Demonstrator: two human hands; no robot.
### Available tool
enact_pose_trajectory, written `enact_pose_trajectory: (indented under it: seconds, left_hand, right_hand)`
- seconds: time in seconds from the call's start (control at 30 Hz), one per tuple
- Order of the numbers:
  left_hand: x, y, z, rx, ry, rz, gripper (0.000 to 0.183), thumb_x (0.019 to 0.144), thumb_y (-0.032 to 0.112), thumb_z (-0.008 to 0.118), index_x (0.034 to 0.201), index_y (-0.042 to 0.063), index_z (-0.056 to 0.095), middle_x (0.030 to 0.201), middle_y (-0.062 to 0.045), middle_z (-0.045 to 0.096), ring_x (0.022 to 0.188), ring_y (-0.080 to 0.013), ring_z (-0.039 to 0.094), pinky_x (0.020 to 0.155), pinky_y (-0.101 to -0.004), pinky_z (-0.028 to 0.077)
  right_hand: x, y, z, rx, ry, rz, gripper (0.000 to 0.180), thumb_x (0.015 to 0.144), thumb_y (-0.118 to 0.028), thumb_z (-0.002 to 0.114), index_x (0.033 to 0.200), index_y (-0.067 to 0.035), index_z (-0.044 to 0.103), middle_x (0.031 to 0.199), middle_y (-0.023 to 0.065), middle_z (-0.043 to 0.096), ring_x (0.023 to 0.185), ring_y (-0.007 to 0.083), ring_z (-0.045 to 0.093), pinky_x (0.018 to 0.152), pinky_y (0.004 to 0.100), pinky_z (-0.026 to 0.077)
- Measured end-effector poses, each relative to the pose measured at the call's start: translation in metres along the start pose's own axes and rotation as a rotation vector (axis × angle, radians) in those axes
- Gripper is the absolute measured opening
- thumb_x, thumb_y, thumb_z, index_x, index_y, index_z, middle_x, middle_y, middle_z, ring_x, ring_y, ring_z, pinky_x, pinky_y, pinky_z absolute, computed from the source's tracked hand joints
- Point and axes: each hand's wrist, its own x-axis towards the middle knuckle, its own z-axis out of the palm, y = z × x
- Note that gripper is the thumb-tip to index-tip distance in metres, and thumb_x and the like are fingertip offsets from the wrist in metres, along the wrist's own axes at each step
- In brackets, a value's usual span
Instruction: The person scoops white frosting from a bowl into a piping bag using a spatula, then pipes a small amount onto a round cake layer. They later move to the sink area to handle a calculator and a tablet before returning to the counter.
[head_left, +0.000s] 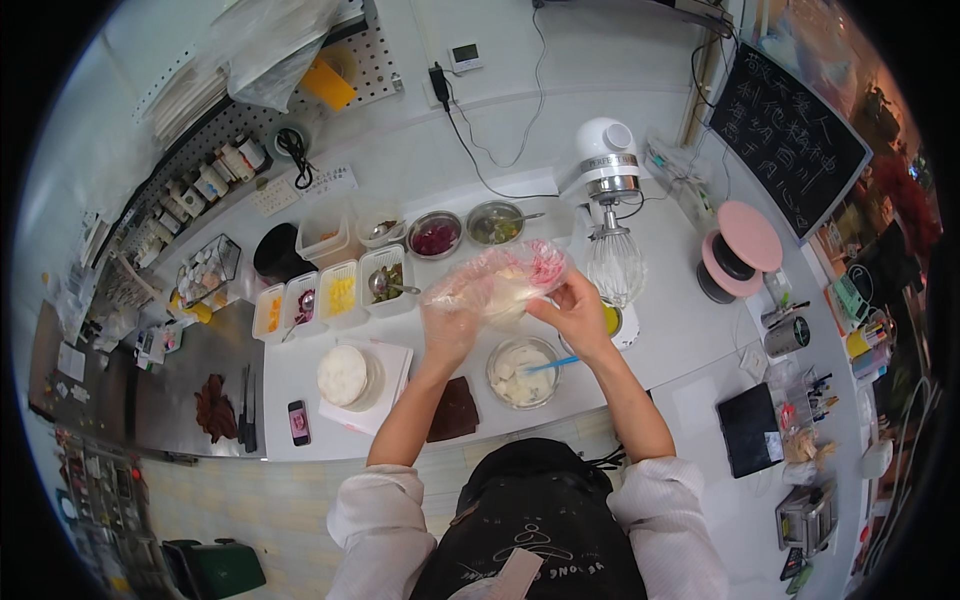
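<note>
My left hand (450, 322) is inside or behind a clear plastic bag (502, 289) with pink and cream-coloured contents; its fingers are mostly hidden by the film. My right hand (574, 311) holds the bag's right side, thumb in front. Below the bag stands a bowl (523, 373) of white cream pieces with a blue-handled spatula (553, 364) in it. A round white cake (343, 376) sits on a white board to the left. Between cake and bowl lies a folded brown cloth (454, 410).
Behind the bag stand tubs of diced fruit (341, 296) and metal bowls (435, 235). A stand mixer with a whisk (615, 262) is at the back right, near pink turntables (739, 247). A phone (298, 423) and knives (247, 409) lie at the left.
</note>
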Motion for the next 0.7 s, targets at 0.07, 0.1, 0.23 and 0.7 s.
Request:
enact_pose_trajectory:
  seconds: [0.07, 0.1, 0.23, 0.7]
  left_hand:
    - [0.004, 0.007, 0.001, 0.048, -0.051, 0.091, 0.025, 0.09, 0.008, 0.064, 0.111, -0.006, 0.067, 0.105, -0.01, 0.07, 0.092, -0.0151, 0.065, 0.082, -0.0288, 0.053]
    - [0.005, 0.012, 0.0, 0.082, -0.064, 0.061, 0.025, 0.089, 0.008, 0.065, 0.111, -0.005, 0.068, 0.105, -0.01, 0.07, 0.093, -0.0156, 0.065, 0.082, -0.0292, 0.053]
    - [0.017, 0.032, -0.016, 0.37, -0.19, 0.216, 0.023, 0.084, 0.006, 0.071, 0.106, 0.001, 0.073, 0.103, -0.011, 0.073, 0.092, -0.0208, 0.069, 0.083, -0.0318, 0.054]
    - [-0.017, -0.023, -0.043, 0.023, 0.075, -0.032, 0.018, 0.093, 0.003, 0.063, 0.109, 0.0, 0.072, 0.096, -0.005, 0.071, 0.084, -0.0133, 0.067, 0.074, -0.0265, 0.052]
  right_hand:
    - [0.012, -0.013, 0.003, 0.006, 0.042, -0.053, 0.043, 0.083, -0.003, 0.075, 0.122, 0.002, 0.059, 0.118, 0.0084, 0.062, 0.107, 0.0161, 0.06, 0.097, 0.032, 0.047]
    - [0.015, -0.02, 0.003, 0.02, 0.037, -0.077, 0.041, 0.083, -0.003, 0.075, 0.121, 0.002, 0.06, 0.119, 0.0082, 0.062, 0.107, 0.0162, 0.06, 0.097, 0.0319, 0.047]
    - [0.022, -0.043, -0.004, 0.216, 0.012, -0.012, 0.03, 0.092, -0.011, 0.067, 0.118, 0.003, 0.064, 0.115, 0.009, 0.065, 0.106, 0.0166, 0.061, 0.094, 0.0316, 0.048]
    - [0.021, -0.045, -0.047, -0.136, 0.172, 0.428, 0.015, 0.089, -0.008, 0.064, 0.097, 0.002, 0.07, 0.075, 0.0034, 0.066, 0.06, 0.0085, 0.054, 0.056, 0.0214, 0.044]
